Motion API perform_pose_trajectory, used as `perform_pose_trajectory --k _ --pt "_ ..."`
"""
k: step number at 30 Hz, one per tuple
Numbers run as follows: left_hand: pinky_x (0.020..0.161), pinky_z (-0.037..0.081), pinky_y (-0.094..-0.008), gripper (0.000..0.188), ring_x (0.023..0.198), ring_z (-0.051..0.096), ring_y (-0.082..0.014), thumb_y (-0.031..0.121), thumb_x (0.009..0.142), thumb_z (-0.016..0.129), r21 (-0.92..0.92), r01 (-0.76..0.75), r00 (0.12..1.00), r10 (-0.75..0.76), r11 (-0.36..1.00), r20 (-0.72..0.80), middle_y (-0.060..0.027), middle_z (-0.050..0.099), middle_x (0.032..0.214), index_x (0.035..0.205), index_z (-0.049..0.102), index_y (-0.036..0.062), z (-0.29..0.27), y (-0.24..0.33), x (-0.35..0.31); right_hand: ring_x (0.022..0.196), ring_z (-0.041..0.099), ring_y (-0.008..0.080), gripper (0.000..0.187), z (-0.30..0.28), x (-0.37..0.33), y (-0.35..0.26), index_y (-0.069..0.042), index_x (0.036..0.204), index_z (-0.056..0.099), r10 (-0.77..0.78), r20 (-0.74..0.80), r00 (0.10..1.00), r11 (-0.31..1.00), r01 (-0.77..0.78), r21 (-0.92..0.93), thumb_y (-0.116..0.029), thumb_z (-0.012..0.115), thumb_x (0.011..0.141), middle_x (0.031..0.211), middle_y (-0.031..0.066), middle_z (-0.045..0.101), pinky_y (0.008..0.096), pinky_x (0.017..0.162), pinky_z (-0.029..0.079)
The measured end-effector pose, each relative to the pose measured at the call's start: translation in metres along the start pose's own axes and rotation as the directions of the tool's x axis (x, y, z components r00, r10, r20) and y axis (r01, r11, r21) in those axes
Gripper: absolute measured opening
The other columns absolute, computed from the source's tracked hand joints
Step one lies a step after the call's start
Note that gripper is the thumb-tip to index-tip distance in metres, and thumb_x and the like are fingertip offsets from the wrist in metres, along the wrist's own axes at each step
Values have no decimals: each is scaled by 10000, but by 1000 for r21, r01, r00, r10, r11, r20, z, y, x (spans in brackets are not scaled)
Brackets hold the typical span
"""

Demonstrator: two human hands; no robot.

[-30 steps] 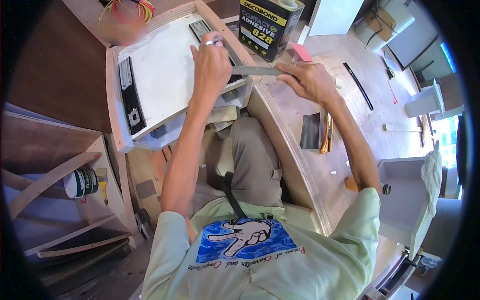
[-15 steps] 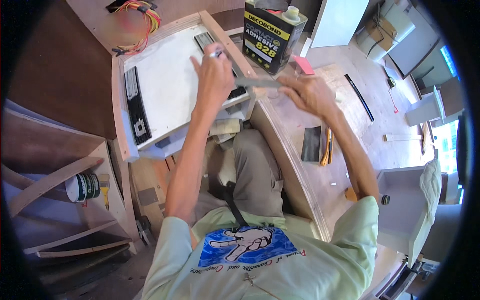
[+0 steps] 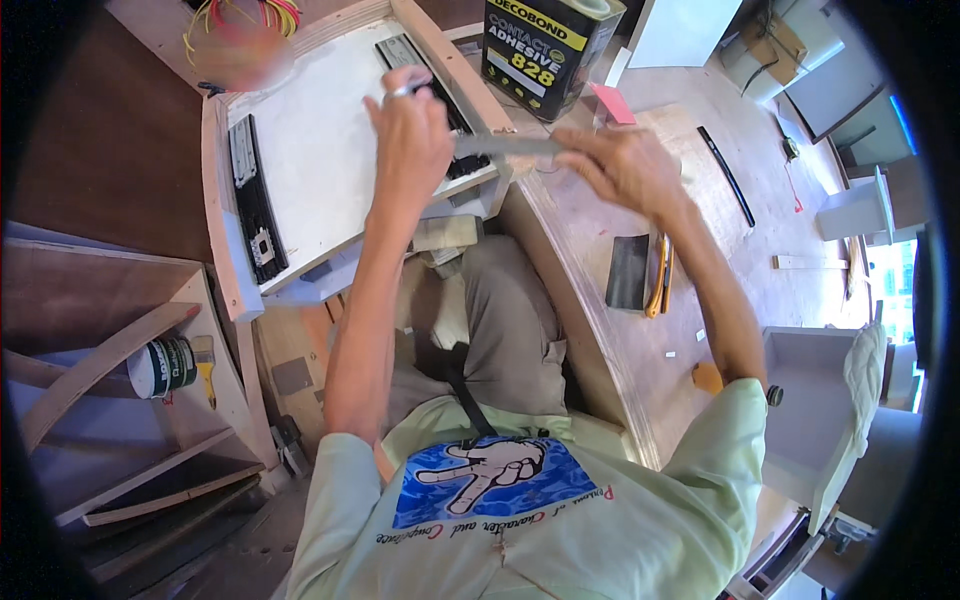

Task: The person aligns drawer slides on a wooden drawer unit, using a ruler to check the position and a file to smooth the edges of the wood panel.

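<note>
My right hand (image 3: 625, 170), palm down, is closed on one end of a flat grey strip (image 3: 510, 146), blurred by motion. The strip reaches left to the side of my left hand (image 3: 412, 145), where its far end is hidden. My left hand is raised above a white panel (image 3: 325, 150) in a wooden frame, fingers curled. A small silvery bit shows at its fingers, but what they hold is hidden. Black-and-silver drawer slides lie on the panel, one at the left side (image 3: 256, 200) and one at the right (image 3: 400, 55), partly behind my left hand.
Beyond the strip stands a dark adhesive can (image 3: 540, 60). On the bench to the right lie an orange utility knife (image 3: 658, 278), a dark sheet (image 3: 628, 272) and a black strip (image 3: 726, 176). Lower left, a shelf holds a tub (image 3: 162, 368) and a paintbrush (image 3: 206, 370). Coiled wires (image 3: 275, 18) hang upper left.
The whole view has shifted, with the bench and panel sitting slightly higher in the picture. Both hands stay at the strip, my left hand a little farther left.
</note>
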State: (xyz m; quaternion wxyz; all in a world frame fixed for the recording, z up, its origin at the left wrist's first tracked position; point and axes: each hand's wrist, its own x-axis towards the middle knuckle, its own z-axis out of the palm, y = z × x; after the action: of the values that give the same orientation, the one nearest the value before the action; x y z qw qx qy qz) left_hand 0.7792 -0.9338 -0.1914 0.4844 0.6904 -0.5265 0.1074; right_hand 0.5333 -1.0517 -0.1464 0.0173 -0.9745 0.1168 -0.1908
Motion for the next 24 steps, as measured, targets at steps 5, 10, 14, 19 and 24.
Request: perform_pose_trajectory --k 5,10,14,19,24 --pt "1108 239 -591 229 1053 622 -366 106 1004 418 -30 105 994 -104 994 19 -190 648 1128 1217 447 28 -2 7 0 654 665 336 346 -11 6 0 -160 1111 724 -5 41 999 1000 6 -20 -443 574 979 732 138 688 433 594 514" --pt "1100 170 -739 260 1047 628 -414 94 993 404 -154 97 995 -99 983 -7 -214 644 1077 1245 425 34 -4 11 -7 655 662 343 340 -14 7 -1 -156 1112 717 1 58 998 1000 1 -30 -433 566 985 749 136 697 457 609 510" --pt "1098 182 -732 260 1032 634 -422 83 983 403 -87 106 994 -105 990 23 -226 648 1061 1233 420 10 0 11 0 702 672 348 381 -14 6 7 -106 1128 715 -16 32 999 999 17 -36 -428 582 974 807 156 711 448 624 520" --pt "1102 188 -725 271 1061 617 -435 87 969 417 -134 146 988 -139 980 64 -240 641 1078 1220 449 -11 1 10 8 746 681 362 349 -11 10 8 -95 1132 719 9 51 999 1000 -9 -7 -381 607 966 869 154 721 435 672 545" --pt "1083 210 -733 268 1082 609 -432 84 963 441 -64 80 997 -78 995 29 -245 637 1079 1211 465 -17 6 15 5 805 687 367 327 -9 2 13 -124 1155 713 39 29 999 999 -39 9 -368 594 971 851 137 717 440 684 550"
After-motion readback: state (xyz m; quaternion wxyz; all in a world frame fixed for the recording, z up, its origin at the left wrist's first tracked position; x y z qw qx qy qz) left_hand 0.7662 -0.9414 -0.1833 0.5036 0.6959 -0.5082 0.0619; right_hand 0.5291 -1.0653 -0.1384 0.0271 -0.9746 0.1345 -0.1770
